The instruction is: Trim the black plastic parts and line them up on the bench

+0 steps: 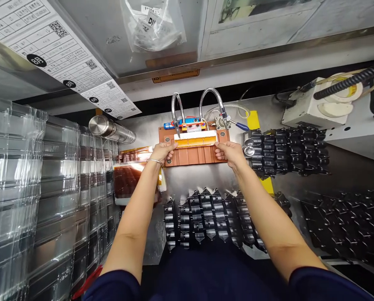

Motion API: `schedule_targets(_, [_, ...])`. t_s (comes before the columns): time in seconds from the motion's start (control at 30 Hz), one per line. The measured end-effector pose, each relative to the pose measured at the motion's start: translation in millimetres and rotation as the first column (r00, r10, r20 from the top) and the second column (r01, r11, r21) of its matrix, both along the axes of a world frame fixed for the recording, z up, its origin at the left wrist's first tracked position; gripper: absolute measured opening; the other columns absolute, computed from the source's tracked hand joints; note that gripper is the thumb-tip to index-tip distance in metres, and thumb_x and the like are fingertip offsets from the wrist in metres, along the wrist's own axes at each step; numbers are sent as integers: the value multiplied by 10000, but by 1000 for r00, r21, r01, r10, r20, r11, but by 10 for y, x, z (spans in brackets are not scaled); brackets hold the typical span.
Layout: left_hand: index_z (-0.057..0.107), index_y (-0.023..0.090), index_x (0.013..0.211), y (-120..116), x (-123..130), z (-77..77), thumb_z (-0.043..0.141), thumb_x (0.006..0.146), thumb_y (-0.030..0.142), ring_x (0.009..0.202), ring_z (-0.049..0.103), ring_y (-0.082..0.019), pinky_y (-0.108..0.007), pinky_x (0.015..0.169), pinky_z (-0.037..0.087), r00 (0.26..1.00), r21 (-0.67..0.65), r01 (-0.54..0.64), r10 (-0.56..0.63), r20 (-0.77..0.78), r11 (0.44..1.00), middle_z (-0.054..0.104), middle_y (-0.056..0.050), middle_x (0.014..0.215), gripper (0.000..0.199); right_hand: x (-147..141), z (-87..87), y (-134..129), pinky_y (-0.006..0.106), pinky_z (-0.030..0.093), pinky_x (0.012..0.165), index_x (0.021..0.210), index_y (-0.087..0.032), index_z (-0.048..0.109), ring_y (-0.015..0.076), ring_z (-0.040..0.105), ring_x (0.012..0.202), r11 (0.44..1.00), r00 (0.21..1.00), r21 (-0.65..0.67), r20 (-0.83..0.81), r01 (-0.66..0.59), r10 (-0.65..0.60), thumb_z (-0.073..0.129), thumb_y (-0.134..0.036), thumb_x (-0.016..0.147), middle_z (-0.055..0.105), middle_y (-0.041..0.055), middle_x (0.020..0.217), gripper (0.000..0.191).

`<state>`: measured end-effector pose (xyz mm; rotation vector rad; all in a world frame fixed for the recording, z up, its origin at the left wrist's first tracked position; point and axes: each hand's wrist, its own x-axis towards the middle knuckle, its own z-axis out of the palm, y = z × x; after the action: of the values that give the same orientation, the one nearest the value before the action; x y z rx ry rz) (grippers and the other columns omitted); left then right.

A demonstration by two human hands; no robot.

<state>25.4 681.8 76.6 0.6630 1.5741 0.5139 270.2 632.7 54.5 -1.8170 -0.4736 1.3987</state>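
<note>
An orange film strip lies across a reddish-brown fixture block, along a white bar. At the strip's left end my left hand is closed, thumb and finger pinching it. My right hand pinches the opposite end in the same way. Behind the strip, a blue cylinder is mounted on the block. Two bendy metal hoses arch over the fixture from behind. A blue-handled lever sticks out at the right rear, beyond my right hand.
Several black ribbed parts stand in front of the fixture, with more black parts to the right. Stacked clear plastic trays fill the left side. A metal-capped bottle and brown film sheets lie left of the fixture. Printed labels hang upper left.
</note>
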Motion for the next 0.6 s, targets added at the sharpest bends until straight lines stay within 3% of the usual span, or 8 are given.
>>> schedule_targets(0.1, [565,128,666,-49,-101,59,761,715,272,406,517,-50,-153,409,425,999,26,50,-49,-18,998,612,5,554,248,45,49,-164,215,503,391,639,-159,606,101,570,411,998,998,9,27,-54,54,808,-401,639,670,34,564,315])
schedule_targets(0.17, [576,131,722,-198,-181,102,688,789,300,434,541,-52,-161,442,452,996,63,76,-73,-53,995,634,0,611,213,130,129,-426,259,544,467,704,-158,653,132,615,493,997,994,34,90,-70,66,805,-465,611,696,47,646,354])
schedule_targets(0.3, [579,150,724,-810,-298,138,585,844,387,458,566,-93,-202,451,457,972,118,200,-183,-146,973,632,-7,614,266,617,281,-1360,419,557,814,840,-178,682,241,670,836,997,935,71,351,22,-46,762,-526,605,718,91,898,428])
schedule_targets(0.33, [583,153,713,-996,-309,131,597,828,389,474,574,-106,-216,471,467,961,129,240,-216,-174,962,634,-12,614,263,784,287,-1651,461,515,897,897,-175,674,269,653,928,992,873,79,471,97,-123,720,-537,644,703,120,992,444])
schedule_targets(0.4, [602,164,746,-1356,-311,106,619,798,371,565,615,-141,-261,575,512,935,161,294,-249,-251,942,649,-22,658,214,1087,246,-2224,494,482,937,968,-168,661,314,633,1007,989,662,-18,745,150,-87,692,-555,636,670,167,1109,511])
schedule_targets(0.47, [616,176,829,-1678,-298,83,613,789,359,715,650,-190,-342,740,534,907,196,324,-244,-343,925,674,-52,780,188,1267,147,-2697,486,495,915,985,-160,642,341,623,1041,977,705,-185,707,109,55,737,-546,543,669,183,1115,594])
schedule_targets(0.53, [611,183,914,-1971,-291,71,594,791,354,873,647,-243,-431,886,496,877,225,343,-225,-424,912,670,-97,942,211,1297,28,-2994,445,540,843,989,-183,640,308,672,944,976,770,-212,631,48,99,737,-552,525,715,124,1005,600])
schedule_targets(0.6, [592,175,995,-2259,-312,57,576,793,343,1039,601,-295,-495,989,429,849,246,354,-200,-490,902,628,-144,1083,263,1223,-77,-3111,416,557,817,1036,-194,627,279,692,896,982,806,-191,583,10,106,720,-565,548,730,94,973,620])
